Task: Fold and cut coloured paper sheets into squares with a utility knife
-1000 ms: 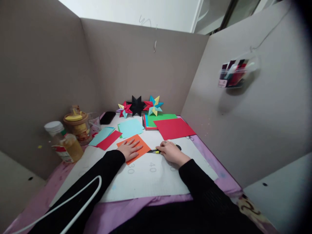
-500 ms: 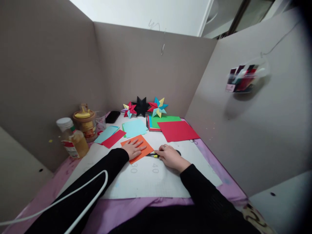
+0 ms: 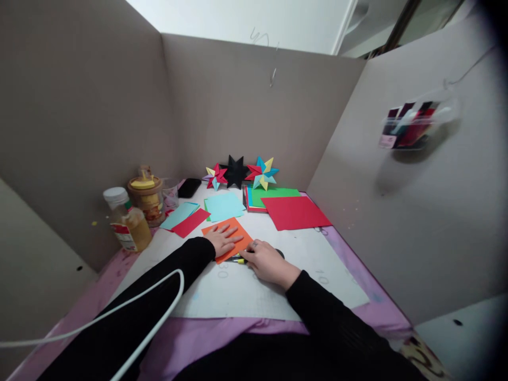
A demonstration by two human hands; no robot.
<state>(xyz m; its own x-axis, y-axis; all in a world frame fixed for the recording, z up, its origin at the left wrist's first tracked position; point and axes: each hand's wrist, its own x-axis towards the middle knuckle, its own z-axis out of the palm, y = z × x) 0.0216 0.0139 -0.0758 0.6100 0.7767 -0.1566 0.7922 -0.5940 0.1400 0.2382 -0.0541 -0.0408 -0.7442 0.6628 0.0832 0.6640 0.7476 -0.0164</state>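
Note:
My left hand [image 3: 224, 238] lies flat, fingers spread, on an orange paper square [image 3: 242, 236] on the white cutting mat [image 3: 254, 286]. My right hand [image 3: 265, 260] is closed around a small black and yellow cutter [image 3: 238, 260] whose tip lies at the near right edge of the orange paper. A dark round part shows just behind the right hand.
Red sheet [image 3: 296, 212], green and light blue sheets [image 3: 223, 205], a red and blue pair [image 3: 186, 219] lie further back. Three folded paper stars [image 3: 235, 171] stand at the back wall. Bottle [image 3: 127, 221], jar [image 3: 146, 198] and black phone [image 3: 189, 187] at left. Cardboard walls enclose three sides.
My right hand slid left with the cutter along the orange paper's near edge, closing toward the left hand. The left hand stayed pressed on the paper. The camera turned slightly left.

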